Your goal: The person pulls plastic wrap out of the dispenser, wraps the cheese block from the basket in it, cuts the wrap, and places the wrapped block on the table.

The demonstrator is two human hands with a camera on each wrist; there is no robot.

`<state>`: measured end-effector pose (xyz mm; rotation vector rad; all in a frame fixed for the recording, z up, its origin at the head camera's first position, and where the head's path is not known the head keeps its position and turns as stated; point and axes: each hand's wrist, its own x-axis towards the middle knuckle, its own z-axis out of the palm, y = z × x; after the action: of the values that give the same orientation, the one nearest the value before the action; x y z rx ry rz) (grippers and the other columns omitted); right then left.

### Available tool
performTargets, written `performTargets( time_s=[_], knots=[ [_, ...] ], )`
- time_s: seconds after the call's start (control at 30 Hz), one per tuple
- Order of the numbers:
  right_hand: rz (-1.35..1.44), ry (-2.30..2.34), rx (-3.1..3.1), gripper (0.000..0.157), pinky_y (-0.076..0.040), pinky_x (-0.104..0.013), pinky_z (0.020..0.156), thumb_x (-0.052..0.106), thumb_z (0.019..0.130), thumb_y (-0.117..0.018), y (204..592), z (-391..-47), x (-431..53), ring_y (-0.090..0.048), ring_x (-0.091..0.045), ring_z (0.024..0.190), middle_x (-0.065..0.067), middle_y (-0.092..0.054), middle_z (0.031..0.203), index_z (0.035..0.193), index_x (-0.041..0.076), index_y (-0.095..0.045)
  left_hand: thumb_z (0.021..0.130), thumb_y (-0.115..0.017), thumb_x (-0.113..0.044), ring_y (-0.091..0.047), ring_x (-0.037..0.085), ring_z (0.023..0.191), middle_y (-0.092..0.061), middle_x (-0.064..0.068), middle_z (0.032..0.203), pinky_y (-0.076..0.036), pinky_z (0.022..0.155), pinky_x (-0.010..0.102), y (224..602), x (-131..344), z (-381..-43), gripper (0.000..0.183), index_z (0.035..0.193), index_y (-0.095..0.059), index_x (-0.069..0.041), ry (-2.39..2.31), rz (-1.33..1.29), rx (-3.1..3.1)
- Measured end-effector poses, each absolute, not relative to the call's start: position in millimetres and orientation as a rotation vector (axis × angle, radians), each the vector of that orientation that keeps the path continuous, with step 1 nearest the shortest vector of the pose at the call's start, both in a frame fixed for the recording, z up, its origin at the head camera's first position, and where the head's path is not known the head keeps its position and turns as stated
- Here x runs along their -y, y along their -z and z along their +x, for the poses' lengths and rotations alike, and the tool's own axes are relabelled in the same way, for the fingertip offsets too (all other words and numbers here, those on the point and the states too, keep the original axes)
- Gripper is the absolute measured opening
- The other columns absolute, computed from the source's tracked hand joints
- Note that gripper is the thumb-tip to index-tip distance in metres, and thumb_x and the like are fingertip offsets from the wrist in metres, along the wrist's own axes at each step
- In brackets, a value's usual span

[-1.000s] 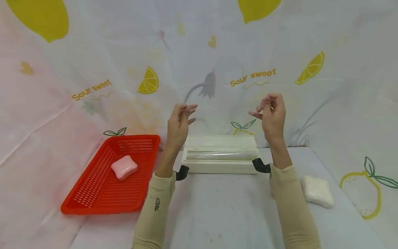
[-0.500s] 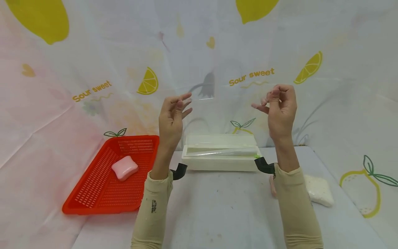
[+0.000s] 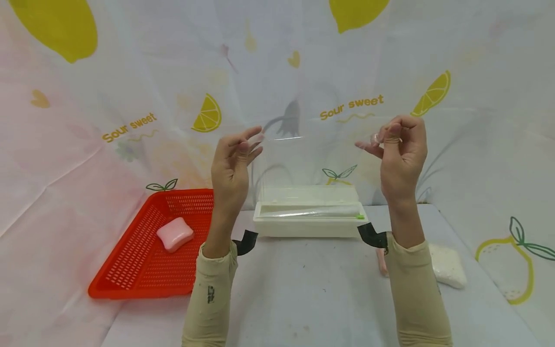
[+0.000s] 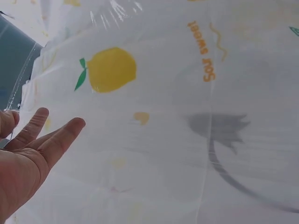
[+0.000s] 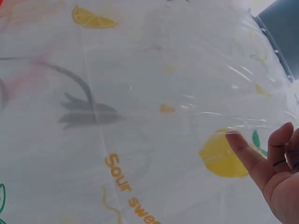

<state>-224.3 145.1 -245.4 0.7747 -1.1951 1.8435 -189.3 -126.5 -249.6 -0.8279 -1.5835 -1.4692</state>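
Observation:
A thin clear sheet of plastic wrap [image 5: 210, 113] stretches between my two raised hands, seen mostly by its glints and creases. On one side my left hand [image 3: 231, 166] pinches it between thumb and index finger, the other fingers spread out. My right hand [image 3: 403, 159] pinches the opposite side, where the wrap bunches at the fingertips. Below and behind them on the table stands a white dispenser box [image 3: 310, 229], lid up, with a roll of plastic wrap [image 3: 312, 212] inside. A small green slider [image 3: 360, 217] sits at the box's right front edge.
To the left, a red perforated basket [image 3: 104, 289] holds a pink cushion-shaped block [image 3: 175, 233]. A white block [image 3: 448, 266] lies at the right, and a pink object [image 3: 382, 262] is partly hidden by the right sleeve. A lemon-printed curtain [image 3: 269, 58] hangs close behind.
Both hands have moved apart and slightly up, spreading the plastic wrap wider. The green slider and the pink object by the right sleeve have come into view.

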Motion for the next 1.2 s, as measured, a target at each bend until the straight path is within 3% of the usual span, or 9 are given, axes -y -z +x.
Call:
performTargets(
  time_s=[0.17,0.3,0.53,0.7,0.87,1.07,1.2],
  knots=[
    [0.802,-1.829,1.283,0.007,-0.058,-0.035,0.069,-0.006,0.098,-0.05,246.7,-223.0,-147.8,-0.047,-0.024,0.064,-0.014,-0.045,0.074,0.097,-0.012,-0.048,0.1,-0.047,0.006,-0.064,0.033,0.111,-0.064,0.02,0.118,-0.052,0.089,0.043,252.0,129.7,-184.4,0.01,0.109,-0.049,0.008,1.372,-0.791,1.637],
    [0.843,-1.827,1.451,0.004,-0.057,-0.029,0.071,-0.006,0.096,-0.056,252.7,-220.8,-159.5,-0.051,-0.02,0.067,-0.012,-0.048,0.077,0.094,-0.008,-0.053,0.101,-0.048,0.002,-0.067,0.024,0.104,-0.067,0.017,0.109,-0.054,0.085,0.038,258.2,133.7,-177.4,0.007,0.106,-0.049,0.005,1.262,-0.707,1.723],
    [0.914,-1.513,2.01,0.031,-0.051,-0.018,0.065,-0.016,0.075,-0.076,257.2,-206.3,-186.1,-0.052,-0.013,0.071,-0.008,-0.05,0.078,0.102,-0.003,-0.069,0.102,-0.05,-0.008,-0.069,0.019,0.085,-0.069,0.012,0.091,-0.057,0.074,0.032,265.6,141.4,-159.5,0.01,0.104,-0.05,0.002,1.162,-0.623,1.821],
    [1.009,-1.178,2.112,0.028,-0.049,-0.017,0.056,-0.017,0.072,-0.077,264.8,-196.0,-199.0,-0.057,-0.01,0.074,-0.003,-0.064,0.086,0.088,0.006,-0.075,0.099,-0.055,-0.003,-0.063,0.015,0.069,-0.066,0.008,0.081,-0.053,0.062,0.023,277.1,146.4,-148.7,0.004,0.103,-0.054,-0.001,1.031,-0.55,1.925],
    [1.089,-1.139,2.113,0.031,-0.045,-0.017,0.055,-0.018,0.072,-0.076,261.2,-173.1,-198.0,-0.057,-0.007,0.073,-0.004,-0.067,0.091,0.088,0.009,-0.074,0.096,-0.059,0.002,-0.057,0.014,0.063,-0.063,0.006,0.075,-0.047,0.058,0.016,287.5,153.3,-138.1,0.008,0.103,-0.057,-0.002,0.985,-0.556,1.954],
    [1.251,-1.129,2.041,0.037,-0.041,-0.019,0.053,-0.022,0.067,-0.074,262.6,-157.7,-198.2,-0.053,-0.004,0.067,0.004,-0.064,0.078,0.087,0.009,-0.073,0.09,-0.063,0.009,-0.05,0.011,0.058,-0.058,0.0,0.07,-0.042,0.049,0.019,299.9,163.0,-124.7,0.019,0.103,-0.061,-0.005,1.03,-0.629,2.006],
    [1.327,-1.094,2.026,0.039,-0.04,-0.019,0.053,-0.019,0.065,-0.076,273.4,-155.5,-202.1,-0.052,-0.001,0.068,0.009,-0.062,0.074,0.087,0.013,-0.072,0.089,-0.063,0.01,-0.05,0.01,0.057,-0.056,-0.002,0.069,-0.044,0.049,0.02,309.2,169.7,-115.0,0.023,0.105,-0.062,-0.006,1.079,-0.647,2.044]
  ],
)
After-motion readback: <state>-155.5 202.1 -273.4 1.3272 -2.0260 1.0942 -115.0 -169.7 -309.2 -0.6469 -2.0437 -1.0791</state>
